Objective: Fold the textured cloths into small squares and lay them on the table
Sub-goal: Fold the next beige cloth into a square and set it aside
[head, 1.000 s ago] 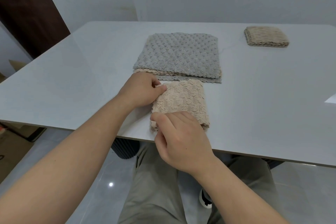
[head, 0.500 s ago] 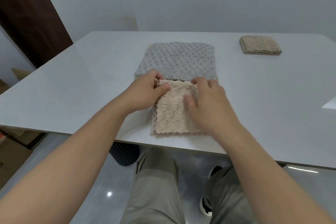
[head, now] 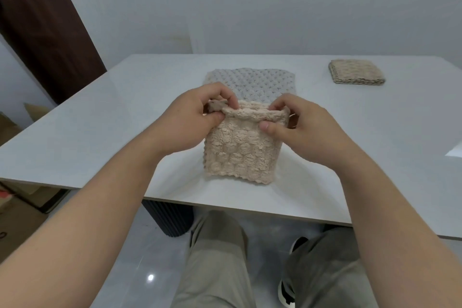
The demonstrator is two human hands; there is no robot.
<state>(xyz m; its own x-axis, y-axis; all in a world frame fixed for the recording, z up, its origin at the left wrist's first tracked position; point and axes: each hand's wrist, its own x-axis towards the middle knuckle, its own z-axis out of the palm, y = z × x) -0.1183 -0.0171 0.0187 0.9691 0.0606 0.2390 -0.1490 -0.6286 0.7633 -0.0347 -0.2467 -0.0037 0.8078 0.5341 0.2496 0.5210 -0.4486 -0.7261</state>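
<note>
left hand [head: 197, 114] + right hand [head: 297, 127] pinch beige cloth [head: 241, 152] top corners | cloth hangs below, seemingly touching table [head: 100, 117]

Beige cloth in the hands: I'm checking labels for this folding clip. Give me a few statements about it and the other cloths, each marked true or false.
1. The left hand and the right hand both pinch the top edge of the beige cloth. True.
2. The grey cloth is held up by one hand. False: it lies flat on the table, behind the beige cloth.
3. A folded tan cloth lies toward the table's far right. True.
4. The folded tan cloth sits on top of the grey cloth. False: they lie apart, with bare table between them.
</note>
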